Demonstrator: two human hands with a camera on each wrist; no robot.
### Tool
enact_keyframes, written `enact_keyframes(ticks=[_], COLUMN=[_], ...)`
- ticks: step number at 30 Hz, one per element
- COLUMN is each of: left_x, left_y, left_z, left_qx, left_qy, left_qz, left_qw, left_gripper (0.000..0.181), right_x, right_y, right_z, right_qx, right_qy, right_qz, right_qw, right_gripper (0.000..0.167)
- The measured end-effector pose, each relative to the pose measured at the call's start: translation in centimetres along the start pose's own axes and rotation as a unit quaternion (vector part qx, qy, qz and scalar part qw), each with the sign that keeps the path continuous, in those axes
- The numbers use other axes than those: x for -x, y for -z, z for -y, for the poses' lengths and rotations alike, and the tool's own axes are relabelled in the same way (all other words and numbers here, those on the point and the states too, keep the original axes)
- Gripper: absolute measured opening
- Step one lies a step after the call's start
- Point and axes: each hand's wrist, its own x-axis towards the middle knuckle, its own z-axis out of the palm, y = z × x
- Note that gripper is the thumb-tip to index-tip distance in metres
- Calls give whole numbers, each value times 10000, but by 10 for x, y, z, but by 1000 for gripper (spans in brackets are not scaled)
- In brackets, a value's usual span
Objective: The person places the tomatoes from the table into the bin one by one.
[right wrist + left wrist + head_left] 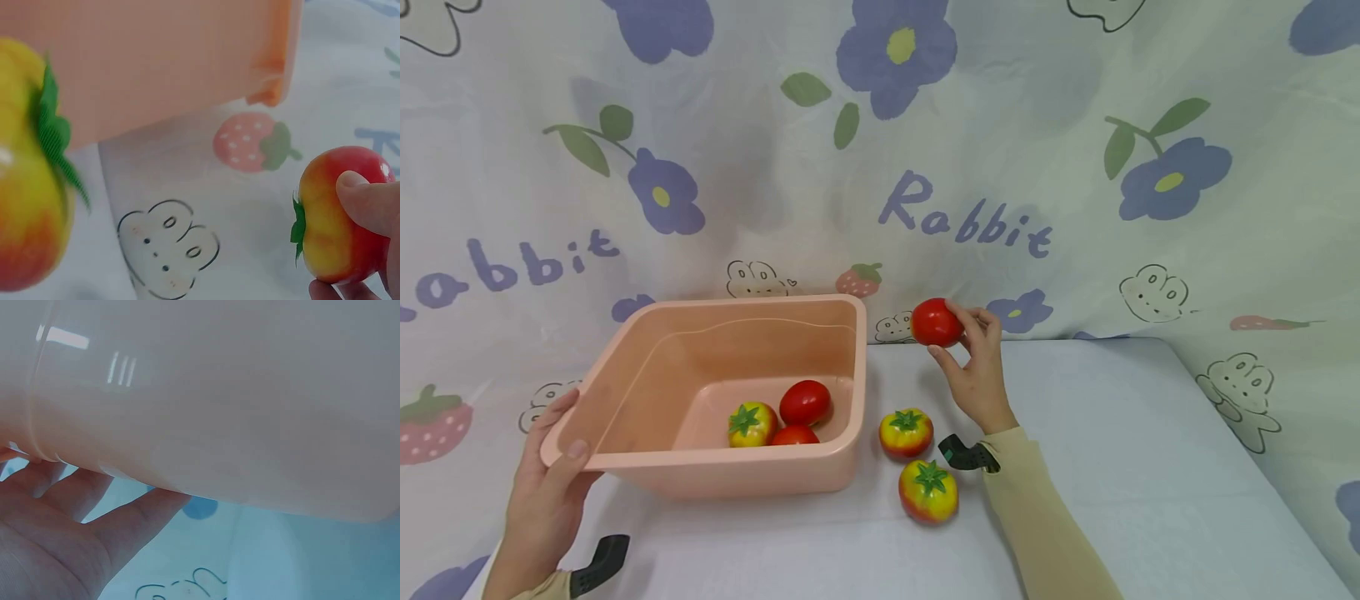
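My right hand (979, 375) pinches a red and yellow toy tomato (936, 322) between thumb and fingers, held up to the right of a pink plastic bin (737, 471). Its green leafy top faces away from the hand in the right wrist view. At the bin's left end, my left hand (550, 483) grips the rim, thumb on the inner side and fingers around the outside. Inside lie a yellow-topped toy tomato (752, 424) and two showing red, one of them (795, 435) partly hidden by the front wall and the other (806, 402) behind it.
Two more toy tomatoes, one farther back (906, 432) and one nearer (928, 492), sit on the white tabletop (1150, 483) between the bin and my right forearm. Behind the table hangs a white cloth (820, 192) printed with flowers and rabbits.
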Motion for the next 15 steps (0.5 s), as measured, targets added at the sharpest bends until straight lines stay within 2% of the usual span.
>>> enact_keyframes(ticks=[15], left_x=[-2], left_y=[0], left_z=[0], left_qx=[109], left_qy=[-70], left_qz=[121], left_qw=[9998], left_gripper=[60], right_x=[-1], right_y=[3], right_z=[34], right_qx=[-44], right_qy=[360], right_qz=[4], right_qw=[9993], right_gripper=[61])
